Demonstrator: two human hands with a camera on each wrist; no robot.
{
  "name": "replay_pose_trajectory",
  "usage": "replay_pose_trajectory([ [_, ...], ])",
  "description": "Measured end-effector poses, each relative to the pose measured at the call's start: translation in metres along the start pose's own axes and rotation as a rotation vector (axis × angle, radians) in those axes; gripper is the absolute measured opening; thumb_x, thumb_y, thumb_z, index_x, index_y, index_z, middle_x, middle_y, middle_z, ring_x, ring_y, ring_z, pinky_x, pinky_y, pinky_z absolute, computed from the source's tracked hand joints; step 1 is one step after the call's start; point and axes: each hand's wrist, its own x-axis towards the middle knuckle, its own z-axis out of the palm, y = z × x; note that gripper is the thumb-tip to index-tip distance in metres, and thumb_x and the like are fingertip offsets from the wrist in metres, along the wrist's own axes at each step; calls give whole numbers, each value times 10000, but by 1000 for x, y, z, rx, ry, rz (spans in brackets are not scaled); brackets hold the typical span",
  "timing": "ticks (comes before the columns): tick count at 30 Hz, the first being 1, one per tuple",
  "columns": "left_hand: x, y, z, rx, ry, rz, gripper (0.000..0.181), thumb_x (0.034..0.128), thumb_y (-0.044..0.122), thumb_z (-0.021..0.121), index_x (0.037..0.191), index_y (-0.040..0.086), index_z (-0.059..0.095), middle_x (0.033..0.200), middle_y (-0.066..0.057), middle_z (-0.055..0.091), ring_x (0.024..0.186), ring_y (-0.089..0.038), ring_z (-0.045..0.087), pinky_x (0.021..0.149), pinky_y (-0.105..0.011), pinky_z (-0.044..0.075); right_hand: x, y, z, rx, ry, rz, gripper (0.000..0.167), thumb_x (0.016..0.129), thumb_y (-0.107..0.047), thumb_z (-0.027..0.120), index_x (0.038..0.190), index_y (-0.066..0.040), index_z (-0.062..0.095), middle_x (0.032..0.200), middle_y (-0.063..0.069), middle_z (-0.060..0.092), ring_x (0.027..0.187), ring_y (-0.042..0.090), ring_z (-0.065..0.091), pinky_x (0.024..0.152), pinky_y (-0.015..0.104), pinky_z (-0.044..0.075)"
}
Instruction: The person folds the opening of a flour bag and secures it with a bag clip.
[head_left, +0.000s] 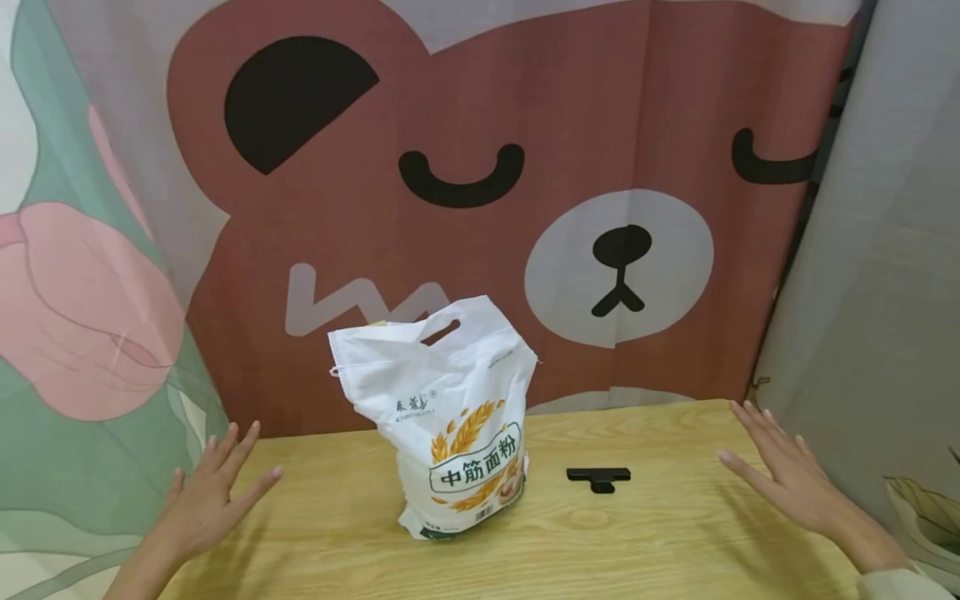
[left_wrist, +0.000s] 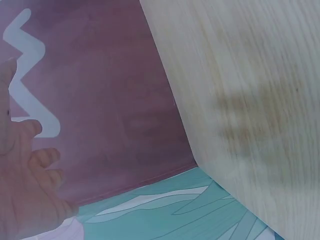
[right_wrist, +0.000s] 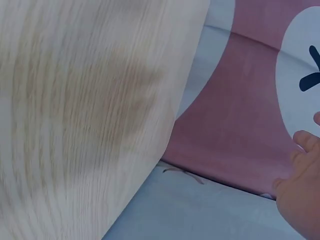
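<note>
A white flour bag [head_left: 457,425] with printed wheat ears stands upright near the middle of the wooden table, its top flattened around a cut-out handle. To its right lies a small black bag clip [head_left: 599,477]. My left hand [head_left: 213,500] is held with fingers spread over the table's left side, apart from the bag. Over the right side, my right hand [head_left: 787,475] is likewise spread and holds nothing. The wrist views show part of the left hand [left_wrist: 30,175] and of the right hand [right_wrist: 302,185], neither touching an object.
The wooden table [head_left: 322,533] has its back edge against a curtain [head_left: 585,125] printed with a brown bear. A green and pink patterned curtain [head_left: 82,317] hangs at the left, a grey one [head_left: 877,250] at the right.
</note>
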Motion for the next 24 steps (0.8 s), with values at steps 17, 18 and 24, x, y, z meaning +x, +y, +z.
replay_pose_trajectory([
  [17, -1, 8, -3, -7, 97, 44, 766, 980, 470, 496, 1559, 111, 145, 1529, -315, 157, 1382, -531, 70, 951, -779, 44, 5, -17, 1, 195, 93, -63, 747, 985, -152, 548, 1565, -238, 87, 1581, 172, 81, 1423, 348, -109, 994, 706, -127],
  [18, -1, 8, -3, -6, 95, 42, 766, 981, 471, 493, 1559, 108, 143, 1527, -317, 159, 1381, -533, 72, 947, -781, 51, 5, -17, 0, 204, 86, -57, 740, 991, -154, 537, 1565, -246, 79, 1582, 170, 76, 1421, 369, -98, 982, 730, -101],
  [24, 4, 11, -2, -28, 123, 69, 753, 979, 443, 513, 1551, 88, 178, 1510, -327, 204, 1357, -566, 113, 928, -784, 119, 5, -22, -2, 251, 74, -26, 717, 1007, -154, 509, 1560, -286, 72, 1588, 144, 70, 1406, 440, 5, 916, 800, 62],
])
